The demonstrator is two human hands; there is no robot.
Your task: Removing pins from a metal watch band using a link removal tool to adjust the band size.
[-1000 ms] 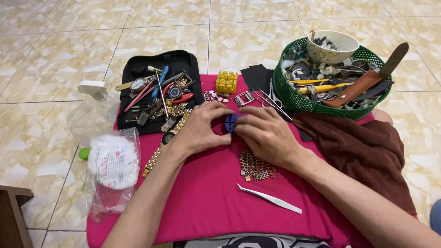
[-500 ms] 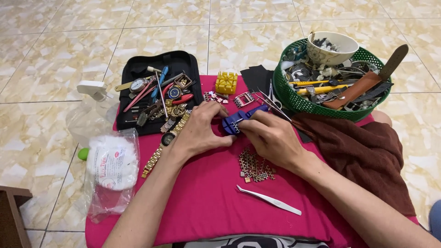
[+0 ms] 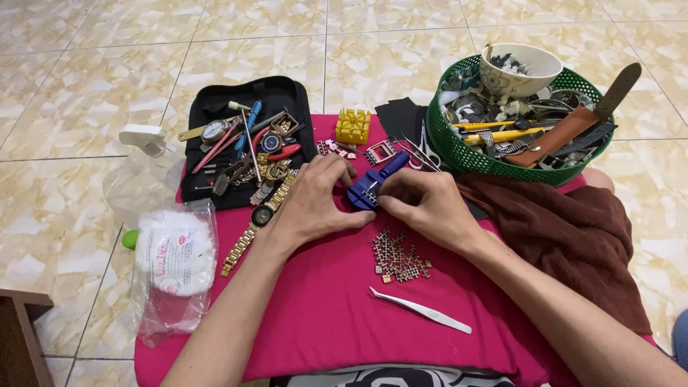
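Both hands meet at the middle of the pink-cloth surface [image 3: 322,315] over a small blue link-remover tool [image 3: 371,185], which lies on the cloth just ahead of a heap of loose metal band links [image 3: 398,256]. The left hand [image 3: 315,201] rests palm down, fingers curled over the tool's near end and pinning it; the right hand [image 3: 424,201] arches over the other side, fingertips pinched at the tool's body, wrist low on the cloth. Both sets of fingers are closed on the tool; whatever small piece sits in it is hidden under them. Risks, as I judge them: the soft cloth gives under pressure, so the tool may tip or skid and a pin may bend or spring away into the folds. The loose links lie close to the right wrist and a sweep of the forearm would scatter them. White tweezers [image 3: 421,310] lie nearer the body, under the right forearm's path. A gold watch [image 3: 252,228] lies just beside the left wrist and could be nudged off the edge.
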